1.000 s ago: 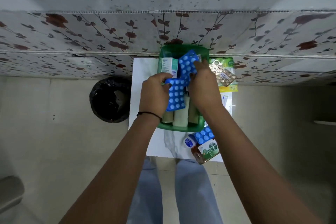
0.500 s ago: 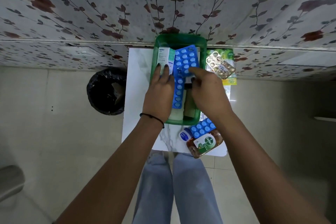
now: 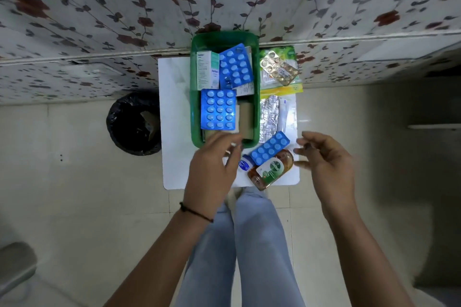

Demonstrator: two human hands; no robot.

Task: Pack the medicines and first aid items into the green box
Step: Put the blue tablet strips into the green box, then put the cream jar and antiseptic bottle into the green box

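The green box (image 3: 195,107) stands on a small white table (image 3: 174,119). Inside it lie two blue blister packs (image 3: 218,109) (image 3: 235,66), a white-green carton (image 3: 207,70) and beige rolls (image 3: 245,119). To its right lie gold blister strips (image 3: 279,70) on a green-yellow packet, and a silver strip (image 3: 269,114). By the table's near edge, a third blue blister pack (image 3: 270,148) rests on a brown antiseptic bottle (image 3: 272,169), beside a small blue-capped jar (image 3: 244,164). My left hand (image 3: 214,172) hovers empty at the box's near rim. My right hand (image 3: 326,164) hangs open right of the bottle.
A black-lined waste bin (image 3: 134,122) stands on the floor left of the table. A floral-patterned wall (image 3: 99,20) runs directly behind the table. My legs (image 3: 249,244) are under the table's near edge. Tiled floor lies on both sides.
Both hands have let go of the blue blister packs, which now lie in the box, and have pulled back toward me. The right hand has swung out to the right.
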